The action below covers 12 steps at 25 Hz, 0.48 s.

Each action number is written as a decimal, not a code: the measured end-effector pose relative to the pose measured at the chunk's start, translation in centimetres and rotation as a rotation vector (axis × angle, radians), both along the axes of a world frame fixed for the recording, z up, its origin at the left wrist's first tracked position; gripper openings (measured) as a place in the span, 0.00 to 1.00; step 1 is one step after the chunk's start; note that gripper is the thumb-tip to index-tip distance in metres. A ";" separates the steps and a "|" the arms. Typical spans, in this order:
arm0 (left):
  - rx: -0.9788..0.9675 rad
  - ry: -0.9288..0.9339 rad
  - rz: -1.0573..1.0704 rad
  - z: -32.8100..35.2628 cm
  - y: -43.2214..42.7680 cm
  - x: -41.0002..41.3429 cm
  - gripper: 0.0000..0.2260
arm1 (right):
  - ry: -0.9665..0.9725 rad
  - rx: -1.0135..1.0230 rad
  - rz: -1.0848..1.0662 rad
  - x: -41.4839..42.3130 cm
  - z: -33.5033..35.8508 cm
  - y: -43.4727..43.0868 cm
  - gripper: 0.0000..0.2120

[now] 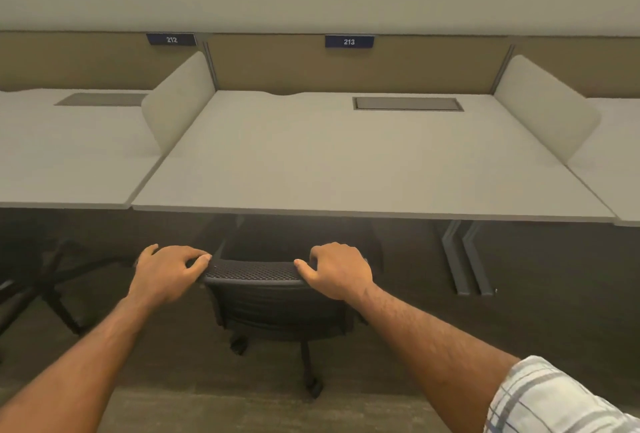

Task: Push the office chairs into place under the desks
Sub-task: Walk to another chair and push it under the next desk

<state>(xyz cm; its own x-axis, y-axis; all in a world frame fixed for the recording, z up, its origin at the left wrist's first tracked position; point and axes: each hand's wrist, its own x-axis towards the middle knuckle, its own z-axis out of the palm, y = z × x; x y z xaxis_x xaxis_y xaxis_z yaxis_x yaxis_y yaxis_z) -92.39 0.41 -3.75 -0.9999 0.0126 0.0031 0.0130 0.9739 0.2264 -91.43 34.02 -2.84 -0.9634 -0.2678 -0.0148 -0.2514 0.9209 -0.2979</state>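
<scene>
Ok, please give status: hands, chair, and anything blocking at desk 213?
Both hands, left and right, gripping the top of the chair backrest. Seat partly under desk 213. Nothing visible blocking; desk legs off to the right.

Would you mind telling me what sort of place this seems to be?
Probably a shared office or study room: a row of desks split by low dividers, numbered signs 212 and 213 on the back panel, and a wheeled office chair at desk 213.

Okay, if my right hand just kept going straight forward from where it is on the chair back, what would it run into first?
Probably the front edge of desk 213. Your right hand grips the chair back just short of that edge, though whether it would pass underneath is hard to judge.
</scene>
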 end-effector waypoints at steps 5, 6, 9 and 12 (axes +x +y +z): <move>0.011 0.028 -0.061 0.1 -1.2 0.0 0.24 | 0.006 0.019 -0.091 1.3 0.4 -1.8 0.25; 0.025 0.041 -0.062 0.3 -1.2 0.0 0.25 | 0.023 0.010 -0.122 1.5 0.3 -2.0 0.25; 0.076 0.160 -0.076 -0.4 -0.7 0.8 0.24 | 0.104 -0.016 -0.181 2.7 -0.5 -2.0 0.24; 0.154 0.339 -0.170 -2.2 0.3 3.0 0.26 | 0.223 -0.073 -0.182 4.2 -1.4 -1.0 0.24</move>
<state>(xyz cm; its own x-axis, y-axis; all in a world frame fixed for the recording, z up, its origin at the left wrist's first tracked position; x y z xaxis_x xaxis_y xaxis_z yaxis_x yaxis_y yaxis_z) -89.37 0.70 -5.96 -0.9256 0.1515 0.3467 0.2699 0.9066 0.3244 -87.20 33.03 -4.22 -0.9729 -0.0827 0.2160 -0.1508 0.9349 -0.3212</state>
